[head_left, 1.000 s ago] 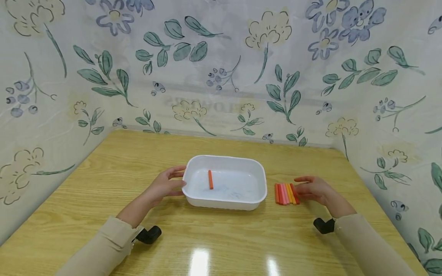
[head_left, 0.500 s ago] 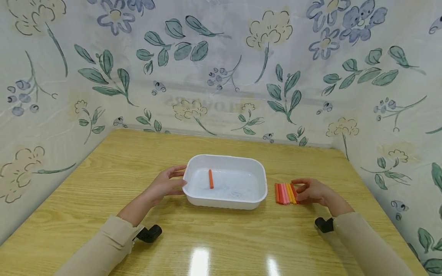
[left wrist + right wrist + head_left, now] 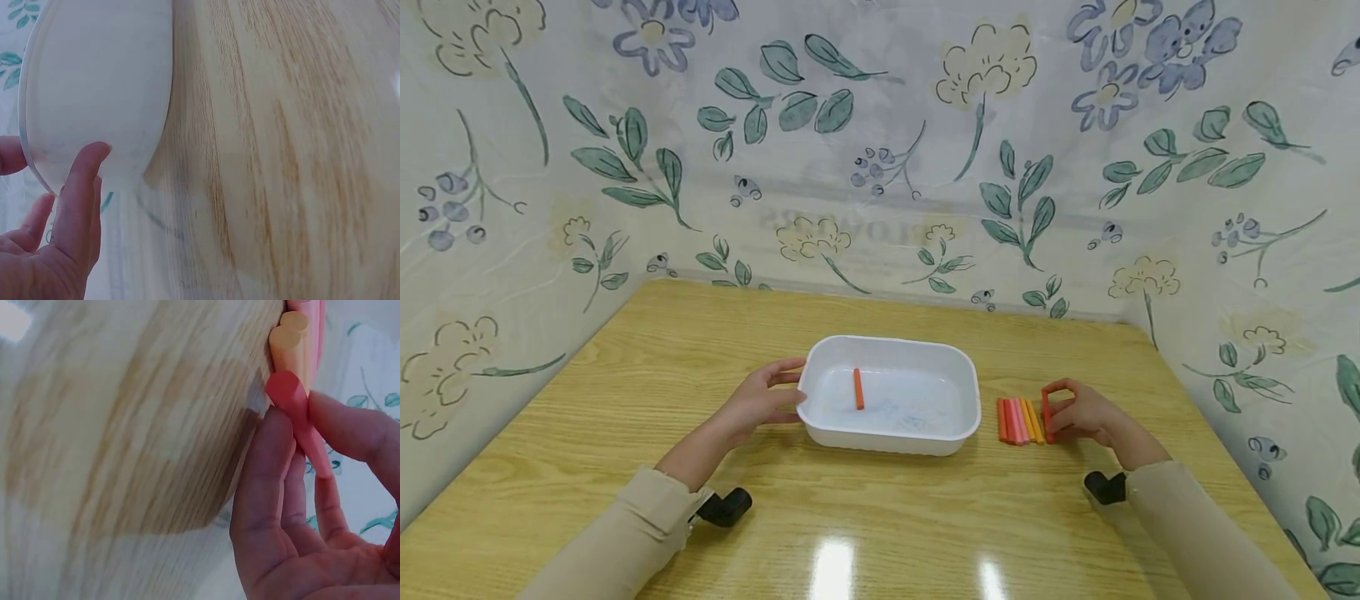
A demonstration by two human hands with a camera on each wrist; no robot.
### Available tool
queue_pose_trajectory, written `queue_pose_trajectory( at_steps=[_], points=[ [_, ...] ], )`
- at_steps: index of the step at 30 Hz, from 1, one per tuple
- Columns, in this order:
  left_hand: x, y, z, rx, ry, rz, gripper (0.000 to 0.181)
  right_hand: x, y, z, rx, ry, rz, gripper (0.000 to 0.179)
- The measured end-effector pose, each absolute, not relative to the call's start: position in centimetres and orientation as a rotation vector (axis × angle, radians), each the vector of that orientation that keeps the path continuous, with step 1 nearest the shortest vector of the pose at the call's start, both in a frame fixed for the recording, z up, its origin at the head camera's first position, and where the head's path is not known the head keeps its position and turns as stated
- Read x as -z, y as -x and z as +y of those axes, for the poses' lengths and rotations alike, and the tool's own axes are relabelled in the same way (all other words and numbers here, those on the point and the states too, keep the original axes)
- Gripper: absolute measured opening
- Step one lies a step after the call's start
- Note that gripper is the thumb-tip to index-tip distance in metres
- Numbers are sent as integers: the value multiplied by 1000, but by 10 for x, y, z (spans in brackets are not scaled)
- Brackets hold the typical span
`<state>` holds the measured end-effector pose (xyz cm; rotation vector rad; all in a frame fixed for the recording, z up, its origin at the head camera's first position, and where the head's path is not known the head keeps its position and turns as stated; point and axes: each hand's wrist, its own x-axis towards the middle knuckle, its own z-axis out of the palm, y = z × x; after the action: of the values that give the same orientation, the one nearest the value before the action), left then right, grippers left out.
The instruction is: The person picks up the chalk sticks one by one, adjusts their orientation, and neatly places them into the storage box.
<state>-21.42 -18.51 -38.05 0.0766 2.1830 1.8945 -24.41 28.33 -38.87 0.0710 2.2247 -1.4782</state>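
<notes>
A white plastic tub point(image 3: 880, 444) holds one orange-red crayon point(image 3: 859, 389) inside on its left. My left hand point(image 3: 765, 398) rests against the tub's left end, fingers fairly straight. One finger presses the outer wall in the left wrist view. Right of the tub lies a row of red, pink and orange-yellow crayons point(image 3: 1019, 421). At the right end of that row, my right hand point(image 3: 1081, 414) pinches a red crayon point(image 3: 289, 394) between thumb and fingers. This crayon stands slightly apart from the row.
Everything sits on a wood-grain table point(image 3: 880, 517). A flower-patterned cloth point(image 3: 880, 167) encloses the back and both sides. A black wrist device point(image 3: 724, 507) hangs under the left sleeve, and another black device point(image 3: 1105, 488) under the right.
The right hand first reached to the row's right end, then gripped the last red crayon and drew it slightly right, off the row. The left hand and tub have stayed put.
</notes>
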Motion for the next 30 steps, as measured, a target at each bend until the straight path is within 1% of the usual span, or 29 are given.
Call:
queue_pose_trajectory(
  at_steps=[9,19,30],
  points=[
    [379,214,-184,-1889,-67,2181,62,375,243,273,1585,-77,2178,61],
    [380,213,-184,-1886,-54,2180,61,365,245,255,1788,-93,2064,65],
    [380,214,-184,-1884,-59,2179,62,352,253,229,1901,-118,1987,64]
  ],
)
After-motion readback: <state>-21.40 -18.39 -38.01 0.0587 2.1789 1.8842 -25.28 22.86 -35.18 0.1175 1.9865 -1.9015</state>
